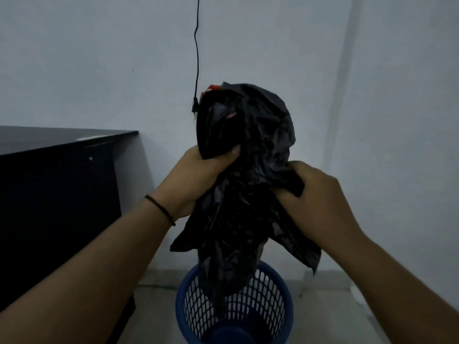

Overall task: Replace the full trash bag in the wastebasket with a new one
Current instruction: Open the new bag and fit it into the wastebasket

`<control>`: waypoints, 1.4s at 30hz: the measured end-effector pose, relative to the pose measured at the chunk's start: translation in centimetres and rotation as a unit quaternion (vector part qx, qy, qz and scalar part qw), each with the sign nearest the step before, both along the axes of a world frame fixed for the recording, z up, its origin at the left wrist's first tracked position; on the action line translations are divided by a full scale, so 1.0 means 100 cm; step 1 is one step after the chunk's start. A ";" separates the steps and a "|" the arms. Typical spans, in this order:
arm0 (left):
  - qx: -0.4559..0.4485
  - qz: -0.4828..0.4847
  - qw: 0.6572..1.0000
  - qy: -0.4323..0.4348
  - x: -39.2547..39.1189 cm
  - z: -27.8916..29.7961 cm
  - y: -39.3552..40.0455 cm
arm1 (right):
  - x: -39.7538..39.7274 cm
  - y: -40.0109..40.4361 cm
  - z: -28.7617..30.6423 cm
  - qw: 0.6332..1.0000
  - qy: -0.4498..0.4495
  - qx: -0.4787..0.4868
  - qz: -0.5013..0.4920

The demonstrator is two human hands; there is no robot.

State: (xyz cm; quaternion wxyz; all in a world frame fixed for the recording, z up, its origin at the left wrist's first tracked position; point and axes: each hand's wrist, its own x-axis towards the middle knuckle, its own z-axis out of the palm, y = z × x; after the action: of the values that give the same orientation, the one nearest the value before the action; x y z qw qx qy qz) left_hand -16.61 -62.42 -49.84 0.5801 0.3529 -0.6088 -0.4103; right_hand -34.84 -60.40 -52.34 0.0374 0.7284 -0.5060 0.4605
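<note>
Both hands, left hand [196, 175] and right hand [315, 202], fingers clenched on black trash bag [248, 170] above blue wastebasket [273, 294] at 6 o'clock; dark bench [57, 155] at 9 o'clock; grey wall [99, 58].

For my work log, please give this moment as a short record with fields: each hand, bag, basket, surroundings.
left hand: closed on upper part of black trash bag
right hand: closed on the bag's right side
bag: held up, lower end hanging into blue wastebasket
wastebasket: on floor, mesh wall, no liner visible
surroundings: dark desk at left, black cable hanging on wall
</note>
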 end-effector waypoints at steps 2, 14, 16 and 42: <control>-0.022 -0.030 0.997 -0.066 0.011 0.001 0.004 | -0.014 -0.001 0.011 0.999 -0.031 0.020 -0.007; -0.036 0.170 0.887 -0.428 0.065 0.020 -0.020 | -0.094 -0.019 0.045 0.961 -0.153 0.224 -0.049; -0.009 0.175 0.885 -0.430 0.058 0.023 -0.019 | -0.085 -0.012 0.049 0.949 -0.131 0.288 -0.022; 0.053 -0.137 0.988 0.036 0.011 -0.033 -0.032 | 0.010 -0.053 0.002 0.882 -0.258 0.303 0.254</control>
State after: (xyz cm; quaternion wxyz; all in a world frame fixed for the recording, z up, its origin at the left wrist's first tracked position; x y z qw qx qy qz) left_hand -15.53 -65.58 -53.09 0.5205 0.2814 -0.6070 -0.5305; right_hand -33.87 -65.73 -52.17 -0.4351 0.6633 -0.4104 0.4498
